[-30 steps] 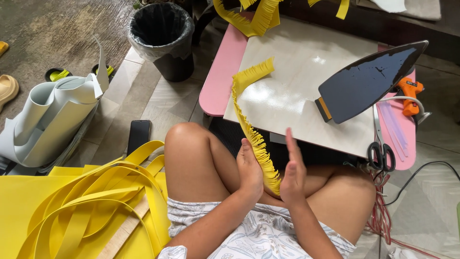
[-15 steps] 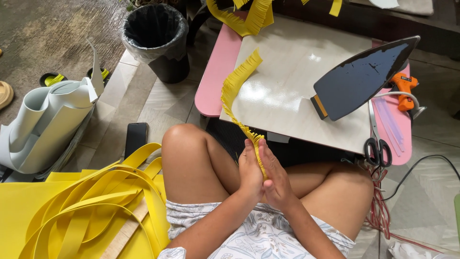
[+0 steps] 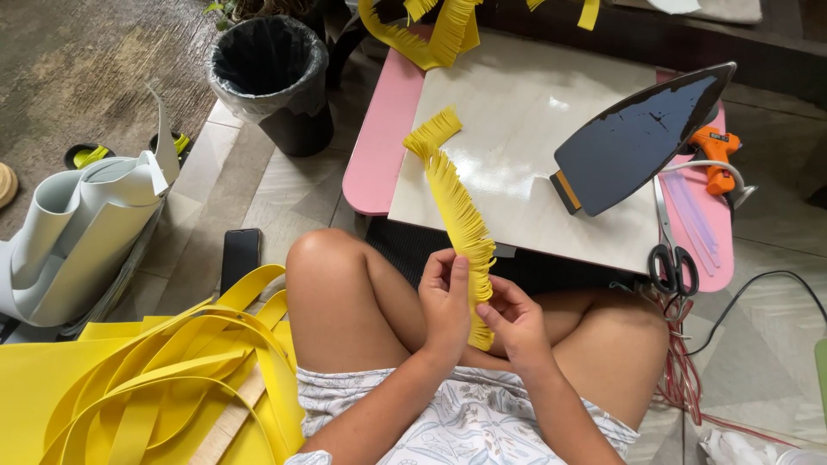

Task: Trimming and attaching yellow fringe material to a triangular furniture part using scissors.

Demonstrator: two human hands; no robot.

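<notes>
Yellow fringed strip [image 3: 461, 224] runs from your lap up and away, tip curling left over the white board [image 3: 525, 129]. Your left hand [image 3: 446, 301] and right hand [image 3: 515, 323] pinch its lower end, whose bottom hides behind your fingers.

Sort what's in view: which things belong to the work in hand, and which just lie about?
In hand:
- fringed yellow strip, held by left hand and right hand

Lying about:
- iron, upturned on white board
- scissors
- orange glue gun
- black bin
- yellow strips
- phone
</notes>
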